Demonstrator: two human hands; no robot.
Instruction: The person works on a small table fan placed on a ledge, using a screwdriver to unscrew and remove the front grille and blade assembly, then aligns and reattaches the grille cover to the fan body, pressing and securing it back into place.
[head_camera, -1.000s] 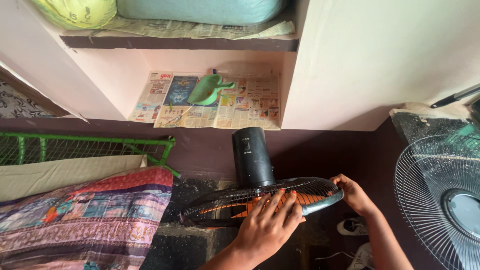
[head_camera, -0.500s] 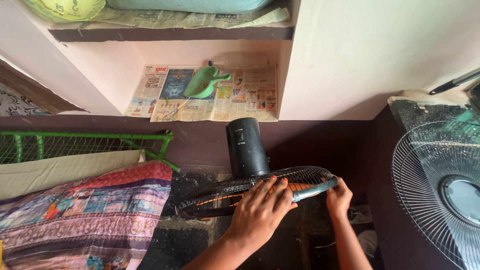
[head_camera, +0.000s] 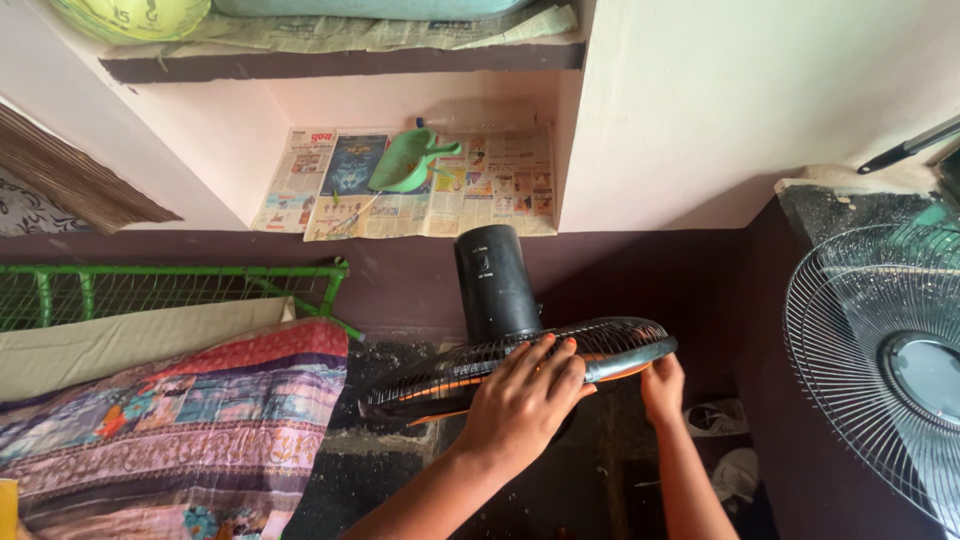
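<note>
A black fan with a wire guard (head_camera: 440, 372) and orange blades inside lies tilted in front of me, its black cylindrical motor housing (head_camera: 494, 280) pointing up toward the wall. My left hand (head_camera: 522, 397) lies flat over the front of the guard, fingers wrapped on its rim. My right hand (head_camera: 663, 386) grips the rim (head_camera: 625, 364) from below at the guard's right end.
A loose wire fan guard (head_camera: 880, 350) stands at the right. A patchwork quilt (head_camera: 170, 430) and green metal frame (head_camera: 180, 285) are at the left. A wall niche lined with newspaper (head_camera: 480, 190) holds a green scoop (head_camera: 408, 160). White shoes (head_camera: 715, 415) lie on the dark floor.
The fan has tilted more steeply and lifted slightly. My right hand has slid from the rim's far side to underneath its right end. My left hand stays on the guard.
</note>
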